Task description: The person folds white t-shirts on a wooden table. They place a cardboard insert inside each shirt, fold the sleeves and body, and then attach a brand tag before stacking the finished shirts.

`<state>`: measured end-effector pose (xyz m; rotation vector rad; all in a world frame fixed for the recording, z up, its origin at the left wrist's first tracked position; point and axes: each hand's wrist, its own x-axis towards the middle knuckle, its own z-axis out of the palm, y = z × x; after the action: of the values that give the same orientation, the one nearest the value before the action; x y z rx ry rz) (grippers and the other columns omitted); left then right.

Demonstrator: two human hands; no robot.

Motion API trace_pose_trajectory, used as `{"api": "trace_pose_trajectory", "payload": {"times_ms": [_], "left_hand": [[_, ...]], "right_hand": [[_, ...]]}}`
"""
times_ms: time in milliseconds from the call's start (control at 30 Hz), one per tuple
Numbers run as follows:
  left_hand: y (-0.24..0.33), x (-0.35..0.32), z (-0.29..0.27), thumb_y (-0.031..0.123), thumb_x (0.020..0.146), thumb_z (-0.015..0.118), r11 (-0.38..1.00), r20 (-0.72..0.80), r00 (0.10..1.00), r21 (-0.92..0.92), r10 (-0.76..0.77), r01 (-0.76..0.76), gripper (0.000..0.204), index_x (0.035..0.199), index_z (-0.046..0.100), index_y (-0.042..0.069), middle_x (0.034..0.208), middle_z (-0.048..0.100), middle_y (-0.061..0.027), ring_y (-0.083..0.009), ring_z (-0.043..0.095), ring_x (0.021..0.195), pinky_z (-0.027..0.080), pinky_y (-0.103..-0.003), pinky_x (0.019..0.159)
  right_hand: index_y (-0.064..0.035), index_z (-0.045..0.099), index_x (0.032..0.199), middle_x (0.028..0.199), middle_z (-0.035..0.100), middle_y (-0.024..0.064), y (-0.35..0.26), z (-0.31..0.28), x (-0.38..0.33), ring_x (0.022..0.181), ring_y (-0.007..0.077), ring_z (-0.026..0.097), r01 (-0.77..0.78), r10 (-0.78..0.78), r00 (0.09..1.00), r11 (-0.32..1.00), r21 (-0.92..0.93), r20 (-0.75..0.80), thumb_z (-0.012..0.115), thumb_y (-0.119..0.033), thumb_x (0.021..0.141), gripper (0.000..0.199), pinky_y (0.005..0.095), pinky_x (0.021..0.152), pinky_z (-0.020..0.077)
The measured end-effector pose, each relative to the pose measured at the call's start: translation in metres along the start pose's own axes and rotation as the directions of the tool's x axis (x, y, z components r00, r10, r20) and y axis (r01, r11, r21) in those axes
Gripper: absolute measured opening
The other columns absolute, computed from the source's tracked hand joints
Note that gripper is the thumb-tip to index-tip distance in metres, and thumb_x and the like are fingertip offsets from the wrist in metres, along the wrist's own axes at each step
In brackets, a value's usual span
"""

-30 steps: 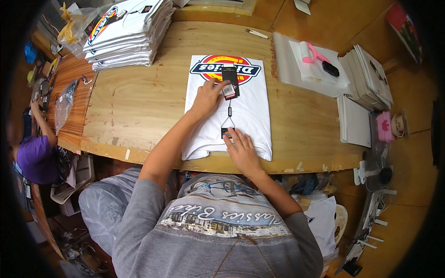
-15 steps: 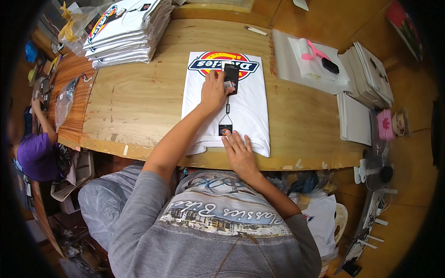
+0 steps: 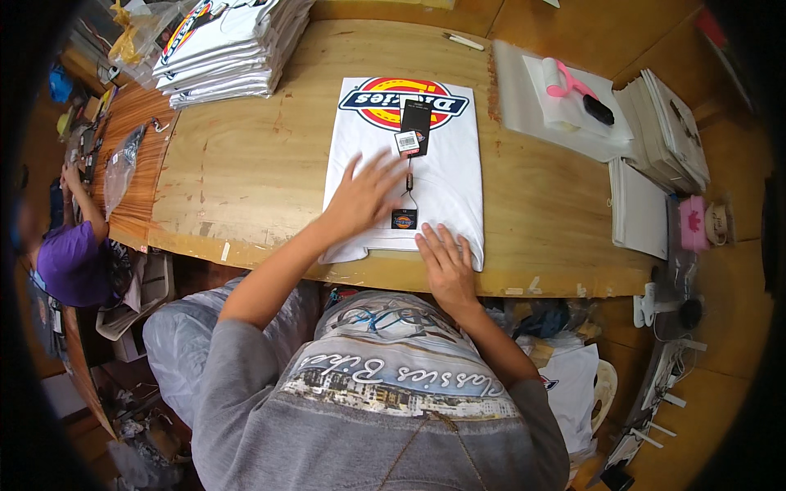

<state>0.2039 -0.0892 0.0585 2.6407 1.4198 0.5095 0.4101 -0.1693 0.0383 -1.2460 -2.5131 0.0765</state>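
Note:
A folded white T-shirt (image 3: 446, 176) with a red, yellow and blue printed emblem lies flat on the wooden table (image 3: 246, 164) in front of me. Down its middle rests a black hang tag (image 3: 415, 123) with a white sticker, joined by a cord to the black neck label (image 3: 404, 219). My left hand (image 3: 364, 196), somewhat blurred, is spread over the shirt's left half beside the cord and holds nothing. Fingers outstretched, my right hand (image 3: 448, 266) lies on the shirt's near right edge, by the collar.
A stack of folded white T-shirts (image 3: 229, 61) stands at the far left. On the right are a pink-handled lint roller (image 3: 557, 78), a black brush-like thing (image 3: 598, 110), white packs (image 3: 639, 204) and a pink box (image 3: 694, 222). A person in purple (image 3: 74, 262) works at the left.
My left hand has let go of the hang tag and drawn back toward me, fingers spreading. The tag now lies with its white sticker showing. My right hand stays at the near edge.

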Motion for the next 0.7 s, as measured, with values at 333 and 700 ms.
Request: {"api": "trace_pose_trajectory", "payload": {"times_ms": [333, 700], "left_hand": [[0.037, -0.123, -0.003, 0.016, 0.075, 0.054, 0.856, 0.003, 0.872, -0.188, -0.490, 0.482, 0.039, 0.111, 0.043, 0.007, 0.115, 0.039, -0.0127, -0.0258, 0.037, 0.106, 0.029, -0.040, 0.088], [0.034, -0.089, -0.006, 0.021, 0.060, 0.072, 0.449, 0.055, 0.483, -0.290, -0.874, 0.845, 0.049, 0.095, 0.049, -0.003, 0.077, 0.058, -0.0195, -0.0305, 0.057, 0.067, 0.044, -0.036, 0.060]], "right_hand": [[-0.0027, 0.046, 0.113, 0.123, 0.041, 0.0098, 0.019, -0.023, -0.026, 0.114, 0.0249, 0.037, -0.069, 0.069, 0.998, 0.997, -0.030, -0.006, 0.040, -0.007, 0.077, 0.037, 0.0432, 0.092, 0.0293], [-0.0010, 0.055, 0.101, 0.110, 0.051, 0.0114, 0.050, -0.013, -0.038, 0.103, 0.0256, 0.047, 0.048, -0.046, 0.998, 0.996, 0.071, -0.033, 0.042, -0.006, 0.075, 0.029, 0.0390, 0.086, 0.0357]]}}
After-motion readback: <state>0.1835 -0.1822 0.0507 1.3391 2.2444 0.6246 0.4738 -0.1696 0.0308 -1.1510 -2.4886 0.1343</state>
